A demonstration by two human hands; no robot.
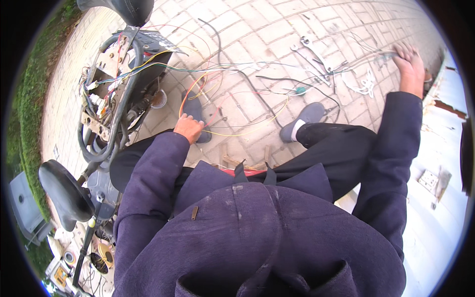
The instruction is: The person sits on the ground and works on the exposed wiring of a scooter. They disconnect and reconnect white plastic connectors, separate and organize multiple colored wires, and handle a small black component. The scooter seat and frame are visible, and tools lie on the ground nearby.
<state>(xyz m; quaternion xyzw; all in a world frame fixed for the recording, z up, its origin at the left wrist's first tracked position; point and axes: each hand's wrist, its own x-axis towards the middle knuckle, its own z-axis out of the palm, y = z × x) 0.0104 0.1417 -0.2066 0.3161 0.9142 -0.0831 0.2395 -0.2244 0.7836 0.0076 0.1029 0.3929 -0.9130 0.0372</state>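
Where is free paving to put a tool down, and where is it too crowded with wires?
Bare brick paving lies at the top, beyond the wires and left of the wrenches. Crowded: the loose coloured wires run from the stripped scooter frame across to the right hand, which rests among them. The left hand rests by the left shoe, with wires around it.

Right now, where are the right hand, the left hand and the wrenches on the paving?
right hand (409,62), head view, back of the hand near the wires.
left hand (188,127), head view, the knuckles.
wrenches (311,53), head view, shaft of one wrench.
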